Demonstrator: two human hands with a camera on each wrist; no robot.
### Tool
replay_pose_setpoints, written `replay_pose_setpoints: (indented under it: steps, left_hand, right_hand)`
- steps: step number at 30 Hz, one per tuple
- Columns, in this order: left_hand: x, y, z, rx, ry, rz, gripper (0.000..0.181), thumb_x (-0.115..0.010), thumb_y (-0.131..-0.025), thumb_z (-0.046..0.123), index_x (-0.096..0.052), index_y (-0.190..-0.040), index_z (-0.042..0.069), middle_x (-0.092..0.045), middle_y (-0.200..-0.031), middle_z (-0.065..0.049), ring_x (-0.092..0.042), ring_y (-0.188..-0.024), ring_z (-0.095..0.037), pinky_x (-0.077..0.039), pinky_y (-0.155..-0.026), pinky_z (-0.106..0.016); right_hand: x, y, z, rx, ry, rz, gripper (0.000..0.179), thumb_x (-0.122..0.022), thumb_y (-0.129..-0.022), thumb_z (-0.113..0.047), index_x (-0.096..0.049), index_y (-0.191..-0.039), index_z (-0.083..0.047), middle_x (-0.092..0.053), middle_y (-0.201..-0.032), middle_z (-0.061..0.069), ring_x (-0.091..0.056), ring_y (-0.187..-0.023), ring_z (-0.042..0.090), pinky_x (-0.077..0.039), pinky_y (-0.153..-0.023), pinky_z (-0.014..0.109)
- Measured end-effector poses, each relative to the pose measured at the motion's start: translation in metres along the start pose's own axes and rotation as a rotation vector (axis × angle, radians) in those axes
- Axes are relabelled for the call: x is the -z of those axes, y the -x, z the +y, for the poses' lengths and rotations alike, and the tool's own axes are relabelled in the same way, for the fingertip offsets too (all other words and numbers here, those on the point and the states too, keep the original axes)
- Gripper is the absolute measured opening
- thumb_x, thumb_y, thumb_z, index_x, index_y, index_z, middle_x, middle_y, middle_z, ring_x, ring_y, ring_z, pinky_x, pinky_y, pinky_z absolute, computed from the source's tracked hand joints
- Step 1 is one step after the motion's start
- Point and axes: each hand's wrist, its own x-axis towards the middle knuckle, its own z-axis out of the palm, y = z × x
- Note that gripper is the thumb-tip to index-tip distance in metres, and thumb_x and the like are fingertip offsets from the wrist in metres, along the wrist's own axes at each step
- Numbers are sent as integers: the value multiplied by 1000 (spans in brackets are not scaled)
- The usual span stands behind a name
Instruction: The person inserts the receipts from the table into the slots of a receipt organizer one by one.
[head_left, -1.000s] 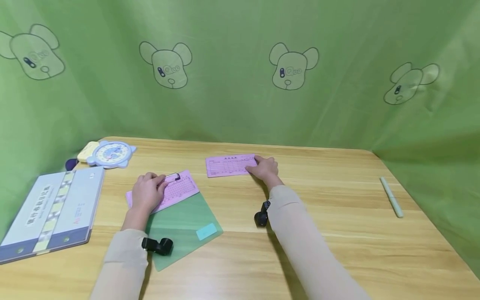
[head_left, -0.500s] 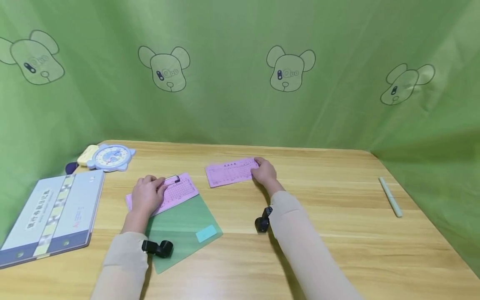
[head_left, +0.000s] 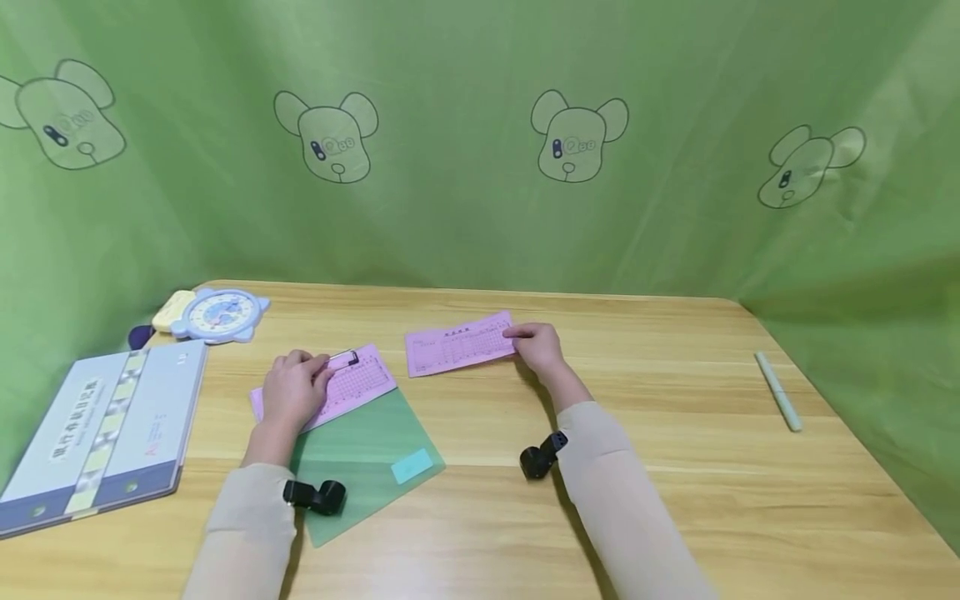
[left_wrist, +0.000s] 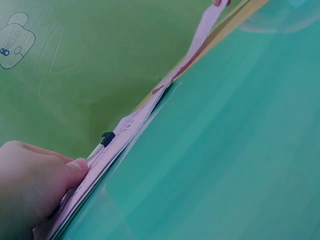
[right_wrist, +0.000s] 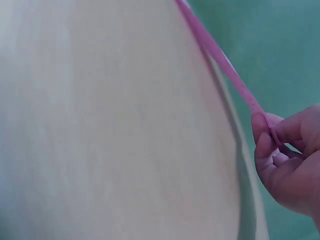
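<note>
In the head view, my left hand (head_left: 291, 392) grips the wire clip (head_left: 345, 360) at the top edge of a translucent green clipboard (head_left: 352, 458). Its black tip (left_wrist: 107, 138) shows in the left wrist view. Under the clip lies a pink printed form (head_left: 360, 383), its left part hidden by the hand. Thumb and fingers of my right hand (head_left: 538, 348) pinch the right end of a second pink form (head_left: 457, 344), seen edge-on as a pink strip (right_wrist: 220, 55) in the right wrist view. That form is tilted, its right end raised off the table.
A blue-grey binder (head_left: 112, 425) lies at the left. Behind it are a blue toy clock (head_left: 223, 315) and a pale yellow block (head_left: 171, 311). A light green pen (head_left: 778, 392) lies at the right of the wooden table (head_left: 675, 500). Green curtains (head_left: 450, 225) surround it.
My right hand has shifted its hold on the second pink form, whose right end has lifted and angled upward. My left hand stays at the clip.
</note>
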Motion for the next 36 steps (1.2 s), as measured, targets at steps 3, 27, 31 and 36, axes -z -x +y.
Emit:
replay_pose_setpoints:
  steps: [3, 27, 31, 36]
  left_hand:
    - [1, 0, 0, 1, 0, -5, 31, -54, -84, 19, -58, -109, 2, -51, -99, -18, -43, -90, -34, -34, -77, -46]
    - [4, -1, 4, 22, -11, -25, 30, -55, -84, 18, -58, -109, 2, -52, -99, -19, -44, -91, -34, -35, -77, -46]
    - [5, -2, 5, 19, -24, -23, 30, -55, -84, 18, -58, -109, 1, -53, -99, -19, -45, -90, -34, -35, -77, -46]
    - [4, -2, 5, 6, -43, -19, 30, -56, -83, 18, -59, -108, 2, -53, -99, -20, -46, -89, -35, -36, -76, -47]
  right_hand:
    - [-1, 5, -6, -15, -104, -39, 26, -46, -78, 11, -61, -98, 7, -56, -103, 20, -53, -74, 16, -46, -64, 27]
    - [-56, 37, -31, 52, -102, -402, 25, -47, -78, 13, -62, -96, 6, -56, -97, 15, -53, -69, 15, -48, -59, 25]
    - [-69, 44, -35, 50, -88, -451, 25, -47, -79, 11, -62, -98, 5, -55, -98, 15, -54, -65, 15, -48, -58, 26]
    - [-84, 51, -40, 40, -94, -489, 25, -48, -79, 11, -62, -99, 5, -57, -96, 14, -53, -59, 15, -48, -55, 25]
